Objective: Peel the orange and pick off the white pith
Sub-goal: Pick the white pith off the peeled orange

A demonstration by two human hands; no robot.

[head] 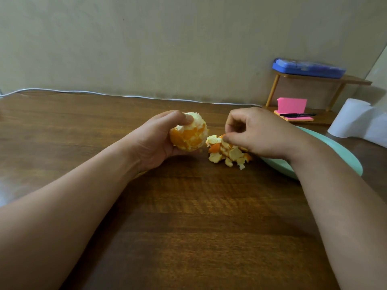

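Observation:
My left hand point(155, 141) holds a peeled orange point(189, 133) just above the wooden table, thumb pressed on its top. Patches of white pith still cover the orange flesh. To its right lies a pile of peel pieces point(229, 152), orange and white. My right hand point(257, 135) hovers over the pile with thumb and forefinger pinched together at its top edge; whether a scrap of pith sits between them is too small to tell.
A mint-green plate point(345, 155) lies under my right wrist. Behind it stand a small wooden shelf point(326, 80) with a blue box point(308, 68), pink sticky notes point(292, 105) with a black pen point(297, 115), and a white paper roll point(351, 118). A white cable point(83, 92) runs along the wall.

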